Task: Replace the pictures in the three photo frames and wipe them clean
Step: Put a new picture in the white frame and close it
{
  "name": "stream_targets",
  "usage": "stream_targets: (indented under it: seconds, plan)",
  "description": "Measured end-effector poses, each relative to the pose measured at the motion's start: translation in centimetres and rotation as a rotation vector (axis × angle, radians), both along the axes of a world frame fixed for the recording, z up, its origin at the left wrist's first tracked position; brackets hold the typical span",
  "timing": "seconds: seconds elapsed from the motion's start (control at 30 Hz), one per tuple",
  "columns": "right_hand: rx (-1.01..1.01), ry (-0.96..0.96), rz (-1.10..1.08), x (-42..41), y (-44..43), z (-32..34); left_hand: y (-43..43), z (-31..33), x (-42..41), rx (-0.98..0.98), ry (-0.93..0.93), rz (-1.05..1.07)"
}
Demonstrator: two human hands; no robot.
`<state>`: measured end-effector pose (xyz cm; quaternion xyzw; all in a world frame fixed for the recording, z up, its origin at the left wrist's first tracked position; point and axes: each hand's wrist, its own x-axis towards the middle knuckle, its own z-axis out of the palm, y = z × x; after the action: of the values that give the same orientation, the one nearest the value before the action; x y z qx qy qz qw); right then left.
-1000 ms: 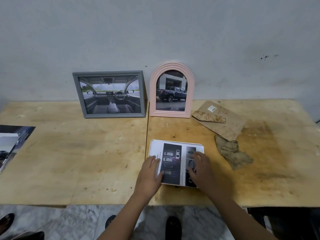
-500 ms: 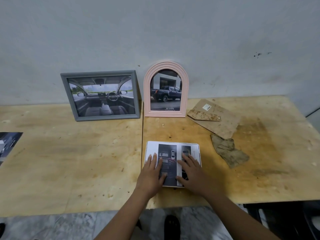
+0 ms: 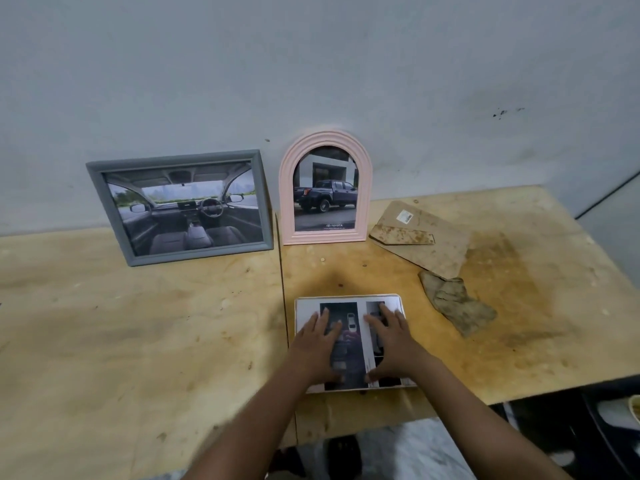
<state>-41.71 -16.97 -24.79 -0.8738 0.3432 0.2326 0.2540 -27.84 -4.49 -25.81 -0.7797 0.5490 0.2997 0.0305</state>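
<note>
pressing two hands [image 3: 320,344] [image 3: 393,341] on one flat frame [image 3: 346,298], two standing frames [image 3: 194,207] [image 3: 325,188]

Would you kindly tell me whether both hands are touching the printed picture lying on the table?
Touching. The head view shows the left hand and the right hand lying flat, fingers spread, directly on the printed picture.
</note>
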Motion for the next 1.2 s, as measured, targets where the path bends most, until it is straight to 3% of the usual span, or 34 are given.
stream_targets:
  seconds: [0.43, 0.6, 0.67, 0.73, 0.87, 0.97, 1.07, 1.13, 1.2]
  plan:
    - [-0.050, 0.074, 0.000, 0.6, 0.4, -0.2, -0.4, 0.3, 1.0, 0.018, -0.071, -0.085]
    - [-0.068, 0.146, 0.077, 1.0, 0.4, -0.3, -2.1, 0.9, 0.8, -0.159, -0.191, 0.030]
    - [-0.077, 0.108, 0.117, 1.1, -0.2, 0.2, -3.2, 1.2, 1.1, -0.213, -0.142, 0.089]
    - [-0.082, -0.047, 0.101, 0.9, -1.6, 0.8, -5.0, 1.6, 1.3, -0.268, 0.008, 0.182]
    - [0.125, -0.430, -0.415, -0.8, -6.5, 1.7, -11.2, 3.0, 1.2, -0.395, 0.240, 0.336]
    - [0.125, -0.623, -0.721, -2.4, -11.4, 1.9, -17.6, 4.5, 0.8, -0.493, 0.267, 0.346]
    - [0.113, -0.635, -0.936, -3.9, -16.7, 1.6, -23.7, 4.6, 0.8, -0.536, 0.275, 0.409]
    - [0.178, -0.608, -1.051, -4.8, -19.7, 1.0, -27.2, 3.7, 1.2, -0.455, 0.377, 0.479]
    - [0.296, -0.565, -1.121, -5.2, -21.4, 0.8, -29.5, 2.7, 2.0, -0.447, 0.230, 0.569]
